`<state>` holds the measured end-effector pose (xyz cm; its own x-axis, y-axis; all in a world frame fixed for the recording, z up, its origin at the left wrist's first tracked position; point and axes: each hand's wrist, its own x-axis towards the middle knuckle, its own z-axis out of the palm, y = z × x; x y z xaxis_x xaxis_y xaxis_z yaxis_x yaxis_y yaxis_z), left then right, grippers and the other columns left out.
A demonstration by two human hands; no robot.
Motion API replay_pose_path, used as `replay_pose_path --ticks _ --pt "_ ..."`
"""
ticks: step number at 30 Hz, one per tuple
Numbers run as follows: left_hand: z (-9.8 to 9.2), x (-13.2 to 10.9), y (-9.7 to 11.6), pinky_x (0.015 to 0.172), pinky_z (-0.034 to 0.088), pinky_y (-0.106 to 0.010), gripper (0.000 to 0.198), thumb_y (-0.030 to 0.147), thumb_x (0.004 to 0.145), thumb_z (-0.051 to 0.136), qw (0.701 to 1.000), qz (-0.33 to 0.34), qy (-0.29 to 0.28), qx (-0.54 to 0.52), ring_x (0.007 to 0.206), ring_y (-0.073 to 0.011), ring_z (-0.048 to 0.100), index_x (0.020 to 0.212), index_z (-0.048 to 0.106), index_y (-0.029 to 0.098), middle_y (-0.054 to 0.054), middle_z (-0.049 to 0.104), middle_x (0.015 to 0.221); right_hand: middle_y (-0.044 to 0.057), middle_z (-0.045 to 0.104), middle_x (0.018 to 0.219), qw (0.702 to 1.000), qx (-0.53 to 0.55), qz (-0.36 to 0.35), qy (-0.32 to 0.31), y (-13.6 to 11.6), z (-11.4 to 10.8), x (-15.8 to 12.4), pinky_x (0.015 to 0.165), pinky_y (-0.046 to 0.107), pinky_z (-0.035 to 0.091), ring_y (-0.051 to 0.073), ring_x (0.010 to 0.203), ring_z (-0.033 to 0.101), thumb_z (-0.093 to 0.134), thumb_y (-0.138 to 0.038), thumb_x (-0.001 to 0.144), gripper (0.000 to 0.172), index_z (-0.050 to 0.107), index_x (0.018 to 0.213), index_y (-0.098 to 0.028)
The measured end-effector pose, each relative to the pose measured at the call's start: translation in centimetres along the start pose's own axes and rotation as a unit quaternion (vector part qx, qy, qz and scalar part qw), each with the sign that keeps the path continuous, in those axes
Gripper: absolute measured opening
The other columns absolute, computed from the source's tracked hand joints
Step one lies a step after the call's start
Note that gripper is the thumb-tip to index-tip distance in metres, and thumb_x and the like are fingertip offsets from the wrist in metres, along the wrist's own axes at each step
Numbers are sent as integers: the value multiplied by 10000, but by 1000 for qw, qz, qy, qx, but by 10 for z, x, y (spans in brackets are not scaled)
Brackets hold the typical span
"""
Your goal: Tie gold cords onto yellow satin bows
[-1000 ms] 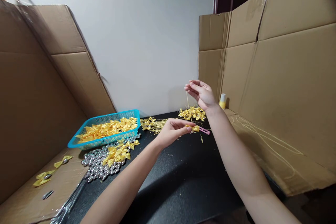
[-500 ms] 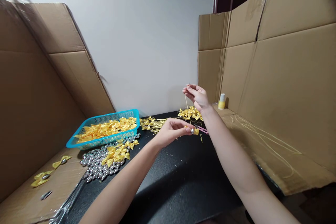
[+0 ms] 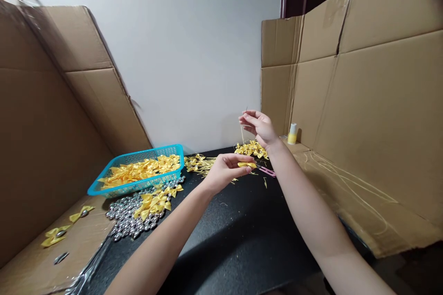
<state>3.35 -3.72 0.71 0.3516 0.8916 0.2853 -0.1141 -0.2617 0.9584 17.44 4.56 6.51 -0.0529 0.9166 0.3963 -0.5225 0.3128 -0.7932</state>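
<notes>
Between the thumb and fingers of my left hand (image 3: 230, 169) is a yellow ribbon bow (image 3: 246, 165), held above the black tabletop. My right hand (image 3: 258, 125) is raised above and to the right of it, pinching a thin needle (image 3: 246, 109) whose tip sticks up past the fingers. A pale yellow thread (image 3: 242, 134) hangs from the right fingers toward the bow; its lower end is hard to follow. Just behind the bow, pink-handled snips (image 3: 266, 171) lie on the table.
At the left stands a blue basket (image 3: 134, 189) of yellow bows. Silver beads (image 3: 129, 219) with several bows lie before it. Finished-looking bows (image 3: 252, 148) are heaped at the back. A thread spool (image 3: 292, 133) and loose threads (image 3: 353, 189) are on the right cardboard. Cardboard walls flank both sides.
The bow has turned in my left fingers, so its silver bead no longer shows. My right hand has shifted slightly left, and the thread hangs slacker.
</notes>
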Motion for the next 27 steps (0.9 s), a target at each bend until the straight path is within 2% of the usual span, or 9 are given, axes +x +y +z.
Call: replay_pose_path --ticks 4,9,12,14,18,21,24,27 --pt "0 -2 1 856 558 -326 308 237 689 790 996 31 -8 86 902 -216 717 971 748 118 -120 759 999 -52 703 662 1000 11 2 12 -1 -1 1 693 186 521 91 754 697 694 -147 792 116 598 754 -199" --pt "0 -6 4 809 561 -293 204 236 776 709 973 88 -53 205 881 -212 718 955 762 153 -99 771 951 -51 700 672 999 25 39 4 -2 -5 4 630 200 549 80 607 674 663 -144 835 125 590 754 -207" --pt "0 -7 5 759 561 -280 184 233 791 687 957 105 -88 257 835 -209 724 942 767 165 -89 778 897 -36 696 692 998 20 48 21 3 -13 11 620 205 552 87 612 663 690 -187 829 108 599 775 -206" --pt "-1 -6 5 736 558 -279 176 238 792 683 948 111 -96 282 818 -211 725 931 769 171 -85 780 873 -1 699 802 998 12 58 30 8 -18 16 655 248 560 113 690 668 657 -239 865 67 623 872 -182" --pt "-6 -4 7 739 545 -279 157 225 796 672 933 125 -102 321 807 -208 721 907 776 184 -82 780 875 77 622 1124 995 -7 86 39 23 -24 22 781 379 551 188 923 637 564 -307 930 271 581 1148 -148" --pt "-9 -5 11 716 541 -274 142 204 782 681 925 128 -110 341 768 -201 719 881 782 188 -78 780 845 88 589 1196 993 -23 109 40 33 -24 23 829 415 536 213 995 617 568 -312 926 313 557 1200 -162" --pt "-9 -6 13 768 544 -291 154 222 782 690 944 103 -100 299 832 -209 719 902 780 188 -83 779 891 88 589 1197 990 -41 132 30 38 -24 20 831 416 535 213 997 616 569 -312 925 313 557 1200 -163" --pt "-9 -5 15 796 543 -290 211 263 757 731 984 57 -5 168 855 -200 717 944 768 174 -85 777 916 84 598 1175 986 -59 154 9 39 -24 15 812 402 542 204 971 623 568 -308 926 300 563 1187 -160"
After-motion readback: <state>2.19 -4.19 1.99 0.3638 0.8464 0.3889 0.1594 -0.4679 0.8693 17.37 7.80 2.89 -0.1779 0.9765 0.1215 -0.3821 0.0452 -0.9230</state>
